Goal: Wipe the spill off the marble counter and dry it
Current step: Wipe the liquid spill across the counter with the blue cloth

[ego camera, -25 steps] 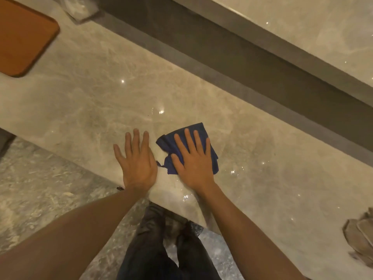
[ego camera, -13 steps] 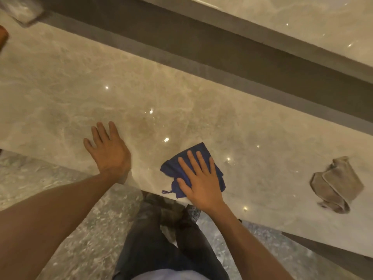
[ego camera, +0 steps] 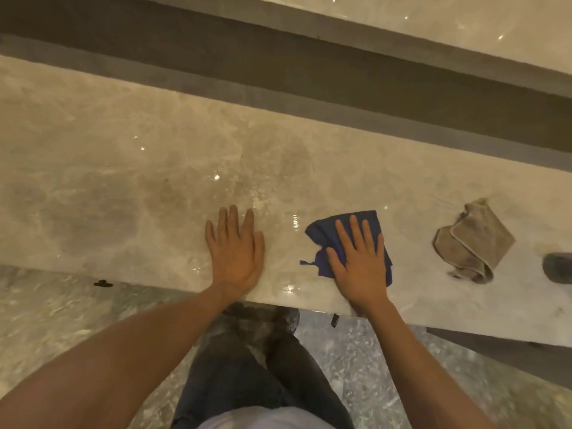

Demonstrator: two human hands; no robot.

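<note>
Both hands lie flat with open grip: the right hand [ego camera: 360, 261] presses the blue cloth [ego camera: 346, 222] on the marble table [ego camera: 108, 181], the left hand [ego camera: 236, 250] rests bare beside it. I judge the wiping step is in hand; wet shine remains between the hands, so the next move needs more strokes there, then the beige towel [ego camera: 473, 239] nearby for drying. Below is a stone floor [ego camera: 62, 308].

Glossy beige marble counter [ego camera: 123, 187], veined, wet sheen and droplets near its front edge. Crumpled dark blue cloth [ego camera: 325, 236] lying flat near that edge. Folded tan cloth [ego camera: 473, 239] well to its right, apart.
</note>
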